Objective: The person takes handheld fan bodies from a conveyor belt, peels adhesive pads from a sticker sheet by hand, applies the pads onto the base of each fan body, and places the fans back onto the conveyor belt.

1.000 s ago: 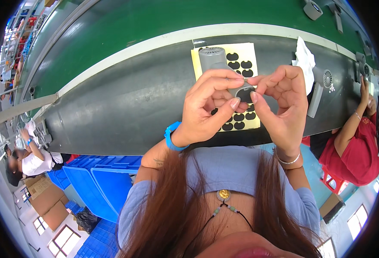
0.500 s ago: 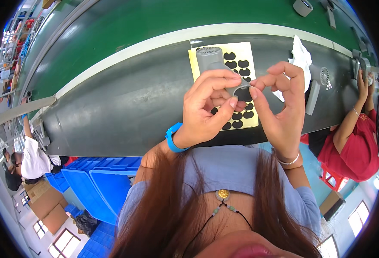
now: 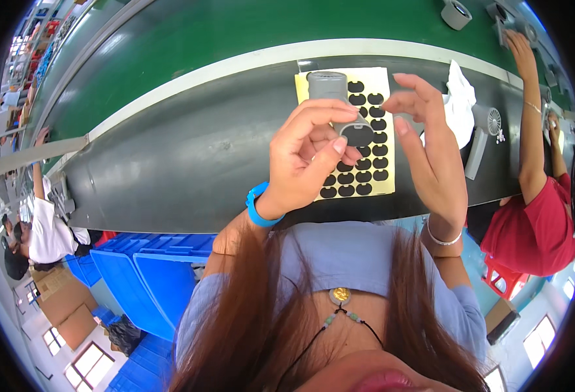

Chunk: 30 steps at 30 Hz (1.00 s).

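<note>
Presently one grey fan (image 3: 328, 88) is held above the sticker sheet (image 3: 385, 186), its head toward the far edge, its handle end toward the wearer; whether it touches the sheet cannot be told. The handle end shows one black face, its outline like that of the stickers (image 3: 380, 150). Left hand (image 3: 307, 147): gripping the handle, thumb below, fingers above. Right hand (image 3: 428, 140): open, thumb and fingers parted, just beside the fan, apart from it. Sheet: one, yellow, flat on the dark bench (image 3: 189, 147); roughly twenty black stickers visible, seven in the rightmost column, others hidden by fan and left hand. Any marking on the fan or stickers is too small to read. Right of the sheet: one white cloth (image 3: 459, 104), then a second fan (image 3: 490, 121), folded at an angle, near the cloth. Beyond the bench's pale rim: green belt (image 3: 248, 29), one grey fan part (image 3: 456, 16) near its right side, further grey pieces past it, count uncertain. Worn: one blue wristband (image 3: 259, 204) left, one bracelet (image 3: 445, 242) right. Right side: one person in red (image 3: 532, 232), an arm stretched over the belt. Left side: one person in white (image 3: 52, 228), near blue bins (image 3: 163, 281).
</note>
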Motion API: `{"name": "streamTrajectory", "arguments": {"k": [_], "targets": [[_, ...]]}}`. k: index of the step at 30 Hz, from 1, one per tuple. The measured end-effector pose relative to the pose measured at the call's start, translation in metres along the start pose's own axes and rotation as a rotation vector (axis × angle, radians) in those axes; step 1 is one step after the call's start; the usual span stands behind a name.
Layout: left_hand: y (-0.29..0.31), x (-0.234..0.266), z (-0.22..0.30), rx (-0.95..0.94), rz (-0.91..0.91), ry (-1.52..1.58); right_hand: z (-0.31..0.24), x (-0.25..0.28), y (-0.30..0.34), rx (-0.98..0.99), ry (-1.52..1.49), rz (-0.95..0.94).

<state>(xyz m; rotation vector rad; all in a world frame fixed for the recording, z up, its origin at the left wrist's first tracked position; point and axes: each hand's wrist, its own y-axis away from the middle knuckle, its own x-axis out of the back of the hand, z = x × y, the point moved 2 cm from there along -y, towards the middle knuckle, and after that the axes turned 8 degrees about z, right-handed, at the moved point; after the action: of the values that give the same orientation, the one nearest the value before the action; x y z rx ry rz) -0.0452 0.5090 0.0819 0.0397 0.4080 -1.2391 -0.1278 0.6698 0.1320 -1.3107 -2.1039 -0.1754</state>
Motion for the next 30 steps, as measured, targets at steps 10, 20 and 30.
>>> {"name": "streamTrajectory", "arguments": {"k": [10, 20, 30], "targets": [[0.004, 0.007, -0.001, -0.081, 0.154, -0.174, 0.006, -0.07, 0.005, 0.242, -0.004, -0.063], [0.003, 0.01, 0.002, -0.036, 0.247, -0.036, 0.004, -0.072, 0.001, 0.211, 0.025, -0.043], [-0.005, 0.01, 0.003, -0.002, 0.239, 0.05, 0.004, -0.069, -0.009, 0.147, -0.042, -0.06]]}}
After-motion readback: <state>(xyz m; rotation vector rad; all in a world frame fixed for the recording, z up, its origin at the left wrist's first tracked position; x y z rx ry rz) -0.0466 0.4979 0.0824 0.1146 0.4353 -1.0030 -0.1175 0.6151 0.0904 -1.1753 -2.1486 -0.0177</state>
